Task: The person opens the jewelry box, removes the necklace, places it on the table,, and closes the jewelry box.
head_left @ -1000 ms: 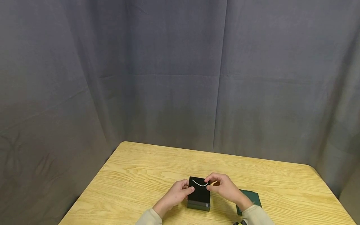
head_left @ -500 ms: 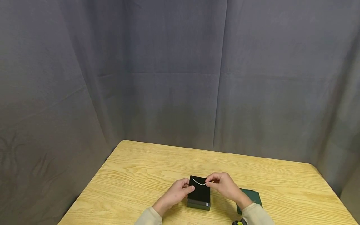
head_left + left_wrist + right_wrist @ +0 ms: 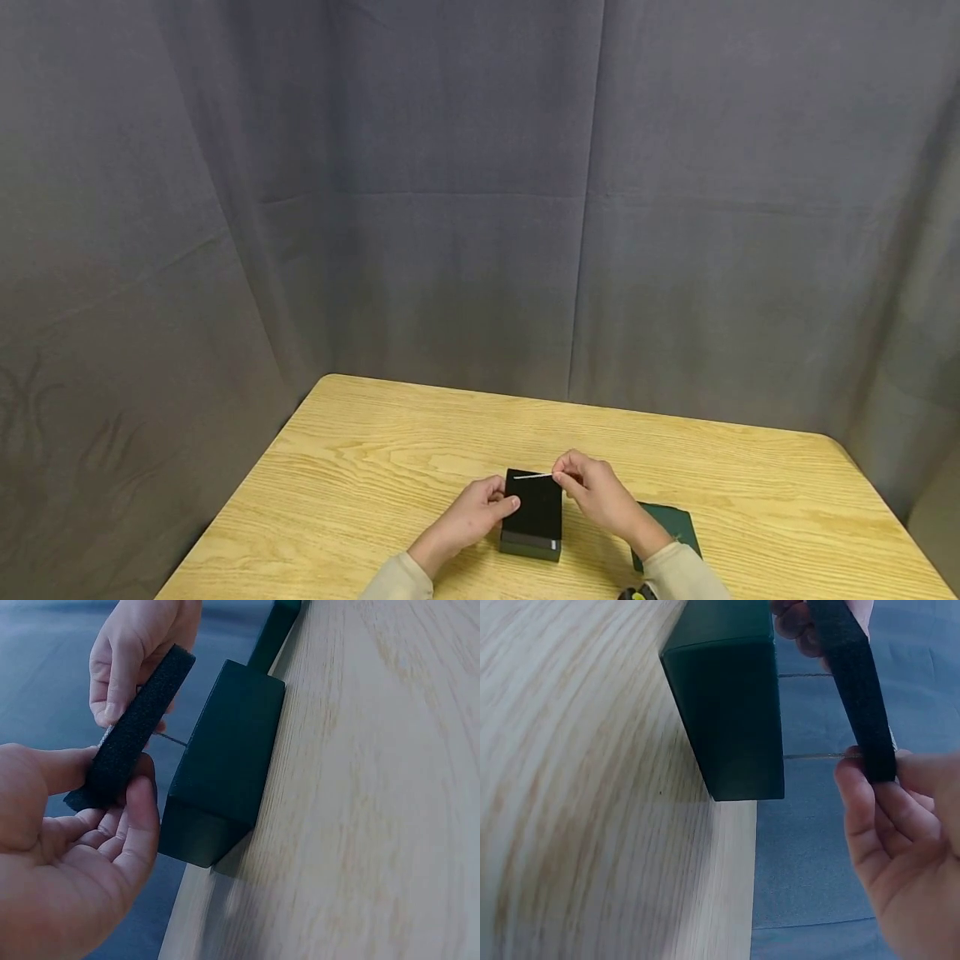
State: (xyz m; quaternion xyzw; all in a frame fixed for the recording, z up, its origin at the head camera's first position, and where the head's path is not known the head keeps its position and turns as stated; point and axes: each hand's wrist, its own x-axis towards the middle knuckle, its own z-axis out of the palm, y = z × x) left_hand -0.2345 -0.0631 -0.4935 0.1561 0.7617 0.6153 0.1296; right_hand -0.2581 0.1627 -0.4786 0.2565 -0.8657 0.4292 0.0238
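A black foam pad point(image 3: 536, 508) is held up over a dark green box point(image 3: 229, 742), tilted and apart from it in both wrist views. My left hand point(image 3: 468, 517) grips the pad's left edge, thumb on the upper face and fingers curled beneath. At the upper right corner, my right hand point(image 3: 600, 496) pinches a thin white cord point(image 3: 531, 476) between thumb and fingertips; the cord runs taut across the pad's top. Seen from the right wrist, thin cord strands point(image 3: 810, 756) span the gap from pad to box. The box's inside is hidden.
A flat dark green piece, like a box lid point(image 3: 671, 525), lies right of the box, partly under the right forearm. All stands on a wooden table point(image 3: 375, 467) with grey curtains point(image 3: 465, 208) behind and at the sides. A black and yellow object point(image 3: 637, 593) shows at the right wrist.
My right hand has taken the sagging cord between its fingertips and shifted slightly up and right, drawing it straight. The left hand and the foam pad stay nearly in place.
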